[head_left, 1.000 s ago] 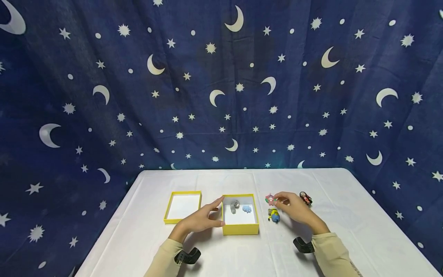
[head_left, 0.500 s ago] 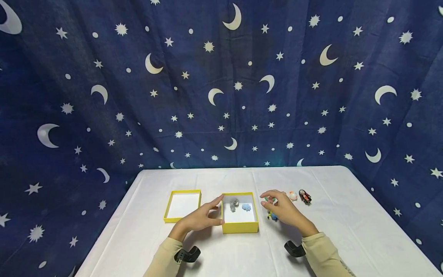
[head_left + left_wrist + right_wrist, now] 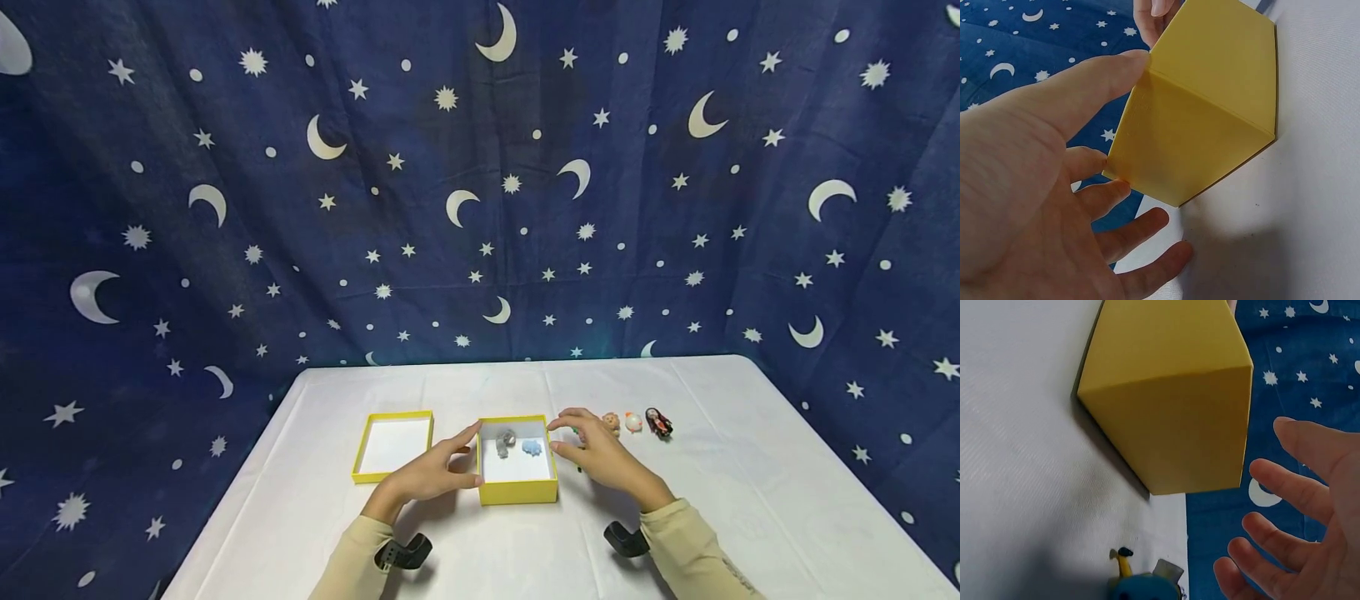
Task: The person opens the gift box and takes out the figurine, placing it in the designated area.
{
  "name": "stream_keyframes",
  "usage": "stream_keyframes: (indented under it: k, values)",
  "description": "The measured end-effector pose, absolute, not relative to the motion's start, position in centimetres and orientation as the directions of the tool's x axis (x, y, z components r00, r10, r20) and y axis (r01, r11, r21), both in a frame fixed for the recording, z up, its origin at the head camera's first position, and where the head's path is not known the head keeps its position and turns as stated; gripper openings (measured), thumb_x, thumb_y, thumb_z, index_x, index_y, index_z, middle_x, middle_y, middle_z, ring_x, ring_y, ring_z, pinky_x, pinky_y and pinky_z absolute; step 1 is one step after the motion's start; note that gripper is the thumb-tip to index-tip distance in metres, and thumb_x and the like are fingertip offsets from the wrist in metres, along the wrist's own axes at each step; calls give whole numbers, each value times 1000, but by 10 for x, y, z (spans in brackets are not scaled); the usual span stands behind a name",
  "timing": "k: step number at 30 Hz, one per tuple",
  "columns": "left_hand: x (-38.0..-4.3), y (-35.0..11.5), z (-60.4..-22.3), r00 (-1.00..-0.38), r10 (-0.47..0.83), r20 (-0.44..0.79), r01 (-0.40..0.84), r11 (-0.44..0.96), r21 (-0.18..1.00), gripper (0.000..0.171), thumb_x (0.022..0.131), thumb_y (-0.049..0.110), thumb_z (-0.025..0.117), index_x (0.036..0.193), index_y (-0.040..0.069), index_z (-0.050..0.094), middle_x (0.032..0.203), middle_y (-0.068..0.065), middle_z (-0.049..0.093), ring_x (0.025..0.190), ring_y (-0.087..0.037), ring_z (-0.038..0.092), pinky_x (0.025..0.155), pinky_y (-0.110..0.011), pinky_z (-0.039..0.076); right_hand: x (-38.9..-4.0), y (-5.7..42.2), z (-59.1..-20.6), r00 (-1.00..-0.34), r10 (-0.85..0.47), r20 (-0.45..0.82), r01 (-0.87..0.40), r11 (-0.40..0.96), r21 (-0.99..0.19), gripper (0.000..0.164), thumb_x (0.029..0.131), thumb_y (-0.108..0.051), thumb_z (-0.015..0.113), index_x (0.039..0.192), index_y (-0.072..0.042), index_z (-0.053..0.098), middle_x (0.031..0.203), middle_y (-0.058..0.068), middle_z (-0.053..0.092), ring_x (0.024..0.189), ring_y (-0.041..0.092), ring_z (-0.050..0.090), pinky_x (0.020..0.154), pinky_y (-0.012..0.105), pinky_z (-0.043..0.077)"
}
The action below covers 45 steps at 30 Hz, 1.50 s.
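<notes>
A yellow open-topped box (image 3: 518,493) with a white inside stands on the table. In it lie a small grey figure (image 3: 504,442) and a light blue figure (image 3: 532,447). My left hand (image 3: 429,477) touches the box's left side, its thumb and fingertips at the edges and its fingers loosely spread. On the other side, my right hand (image 3: 597,452) is held beside the box's right rim. In the right wrist view its fingers are spread, apart from the yellow wall (image 3: 1179,434), with nothing between them. A blue and yellow toy figure (image 3: 1146,589) lies below that hand, mostly hidden from the head camera.
The shallow yellow-rimmed lid (image 3: 393,446) lies inside up, left of the box. Right of my right hand stand a tan figure (image 3: 611,423), a white and orange figure (image 3: 633,422) and a dark-haired doll (image 3: 659,424). A star-patterned curtain (image 3: 420,217) hangs behind the white table.
My right hand has moved left from the pink figure to the box's right side, uncovering the tan and white toys and covering the nearer ones. My left hand stays at the box.
</notes>
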<state>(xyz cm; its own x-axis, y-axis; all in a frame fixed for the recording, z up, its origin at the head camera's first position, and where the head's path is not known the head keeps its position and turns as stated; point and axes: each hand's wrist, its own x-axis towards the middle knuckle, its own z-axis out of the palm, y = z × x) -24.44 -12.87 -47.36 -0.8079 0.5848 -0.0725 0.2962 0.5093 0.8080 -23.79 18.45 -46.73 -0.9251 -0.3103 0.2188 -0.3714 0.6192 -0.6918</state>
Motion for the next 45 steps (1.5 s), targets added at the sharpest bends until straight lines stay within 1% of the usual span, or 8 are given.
stream_keyframes:
  k: [5,12,16,21,27,34,38,45]
  values:
    - [-244,-129,-473,-809,583,-75,291,508,811,89,94,27,73,164,19,18,170,-9,20,147,-36,42,122,-57,31,-243,180,-469,-912,-355,205,-391,607,-692,30,96,-25,70,120,-6,71,140,25,55,134,44,50,102,62,49]
    - [-242,-130,-474,-816,570,-95,260,508,821,88,94,27,73,163,21,19,170,-9,20,148,-37,40,122,-57,31,-249,174,-470,-910,-382,159,-385,642,-663,32,95,-28,71,119,-8,72,141,24,55,136,44,48,111,65,38]
    - [-243,-129,-475,-817,569,-99,257,512,820,88,94,29,73,163,21,20,170,-7,21,148,-36,40,122,-57,30,-252,171,-469,-908,-397,137,-388,670,-633,33,93,-27,73,119,-7,73,141,24,55,133,44,50,111,66,37]
    - [-243,-126,-474,-818,565,-110,249,520,817,88,93,31,73,163,21,21,170,-5,23,148,-33,40,122,-58,29,-252,166,-465,-909,-411,73,-364,695,-619,34,91,-26,75,120,-7,74,147,27,50,136,47,46,109,73,31]
    - [-243,-127,-473,-815,568,-118,248,525,814,87,93,33,73,163,22,21,170,-5,23,148,-34,40,122,-59,29,-252,153,-459,-914,-406,20,-333,719,-610,32,89,-22,78,117,-7,75,150,28,48,137,48,44,109,69,38]
    - [-243,-128,-472,-815,568,-110,258,528,809,87,94,33,72,163,22,21,170,-6,22,148,-34,40,122,-60,29,-258,143,-458,-926,-378,-9,-302,751,-587,26,84,-17,82,110,-11,79,149,26,50,137,47,44,111,65,39]
    - [-244,-128,-472,-817,565,-115,252,529,810,87,94,34,72,163,23,21,170,-5,23,148,-34,40,122,-60,29,-262,138,-457,-936,-351,-14,-282,778,-561,24,81,-15,85,103,-11,80,142,23,57,133,44,50,111,61,42]
    - [-245,-130,-473,-816,568,-102,257,516,817,87,94,32,72,163,22,20,170,-6,22,148,-35,41,121,-59,31,-267,130,-453,-960,-274,-56,-202,817,-539,20,77,-14,87,96,-11,81,121,12,69,119,38,59,103,56,50]
